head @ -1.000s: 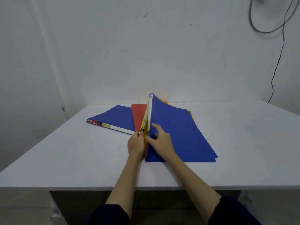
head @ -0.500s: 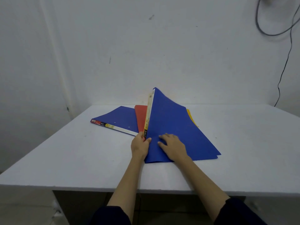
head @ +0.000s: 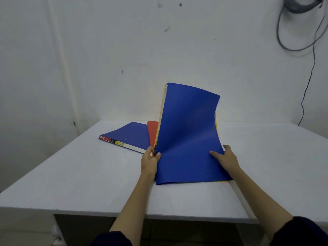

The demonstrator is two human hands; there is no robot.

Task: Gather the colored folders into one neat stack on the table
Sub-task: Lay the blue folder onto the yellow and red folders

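Head view, centre of frame: bundle of folders, blue folder (head: 186, 139) outermost with yellow folder (head: 215, 119) edges behind it, now raised steeply on its near edge, far corner well above the table (head: 71, 174) line; half a second back lying lower, right palm flat on the cover. Right hand (head: 226, 157) since shifted out to the right edge of the bundle, thumb on the blue face, fingers wrapped behind, closed on that edge. Left hand (head: 149, 162) pinching the spine side at lower left of the bundle, thumb in front, fingers behind, firmly closed. Judged: bundle being stood up to square its edges between both hands, so alignment step underway, gathering not finished. Still flat on the table, left of centre: second blue folder (head: 127, 135) with labelled spine toward the camera, and red folder (head: 152, 132) partly overlapping it, partly hidden behind the raised bundle. Neither touched by a hand. Bundle lies between the two grips, near edge resting on or just above the table surface, cannot tell which. Cover visibly bowed; likely floppy, prone to slipping apart if either pinch relaxed. Cable (head: 308, 77) on wall at upper right, irrelevant.
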